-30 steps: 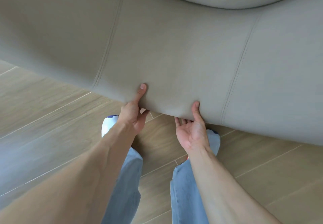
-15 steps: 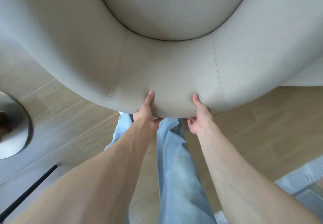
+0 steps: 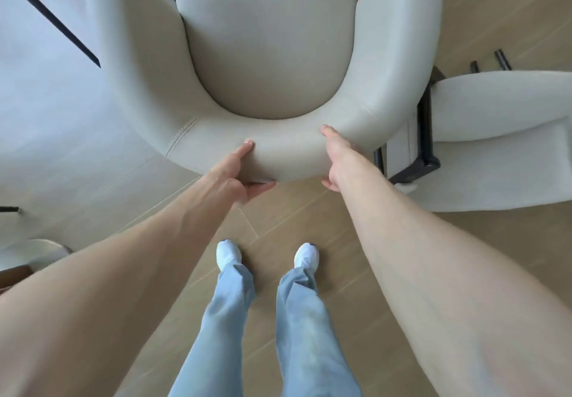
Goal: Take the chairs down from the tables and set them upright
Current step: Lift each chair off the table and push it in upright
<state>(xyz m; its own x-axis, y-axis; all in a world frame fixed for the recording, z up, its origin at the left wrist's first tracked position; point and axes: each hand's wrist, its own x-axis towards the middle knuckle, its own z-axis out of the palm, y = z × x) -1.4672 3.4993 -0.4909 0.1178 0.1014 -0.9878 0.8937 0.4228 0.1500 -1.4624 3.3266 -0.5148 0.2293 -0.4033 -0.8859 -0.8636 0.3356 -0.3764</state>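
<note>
Both my hands grip the armchair's backrest

My left hand (image 3: 236,176) and right hand (image 3: 335,156) clasp the cream armchair (image 3: 266,53) by its curved back; half a second ago it filled my view, now its seat faces up over the wooden floor (image 3: 365,319).

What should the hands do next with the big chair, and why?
Probably let go of the backrest. The chair seems upright already, its seat facing up, and both the left hand and right hand grip its back rim. Another chair lies tipped beside it, likely next.
</note>
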